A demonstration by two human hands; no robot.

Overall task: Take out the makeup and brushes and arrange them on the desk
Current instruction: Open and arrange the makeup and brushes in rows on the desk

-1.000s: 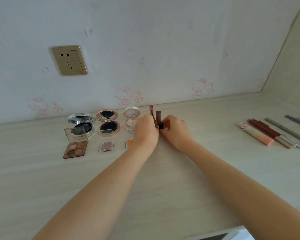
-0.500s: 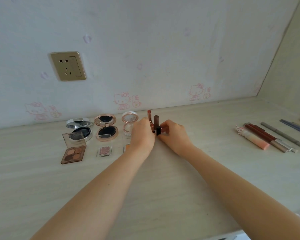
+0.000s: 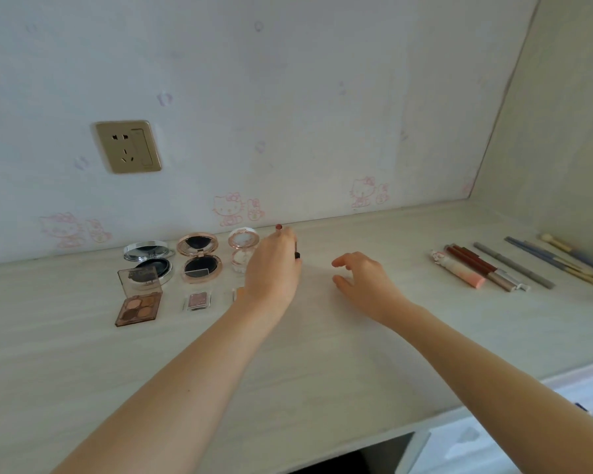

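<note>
Open makeup lies in rows on the pale desk (image 3: 322, 364): a silver compact (image 3: 148, 260), a rose-gold compact (image 3: 199, 256), a small pink compact (image 3: 242, 244), a brown eyeshadow palette (image 3: 139, 304) and a single glitter shadow (image 3: 198, 300). My left hand (image 3: 274, 268) wraps around upright lipsticks (image 3: 278, 227) beside the pink compact; only a red tip and a dark base show past it. Empty, with loosely curled fingers, my right hand (image 3: 360, 278) hovers apart to the right. Farther right lie a pink tube (image 3: 459, 273), brown lip glosses (image 3: 480, 266), a grey pencil (image 3: 514, 265) and brushes (image 3: 562, 258).
A wall with a gold socket (image 3: 128, 146) rises right behind the makeup row. A side panel (image 3: 562, 131) closes the desk on the right. The desk's front edge (image 3: 425, 422) runs along the lower right, with a dark gap beneath. One small pan (image 3: 236, 294) is half hidden by my left wrist.
My right hand has let go of the lipsticks and drawn back to the right, fingers loosened. My left hand stays at the lipsticks. The view has tilted up a little.
</note>
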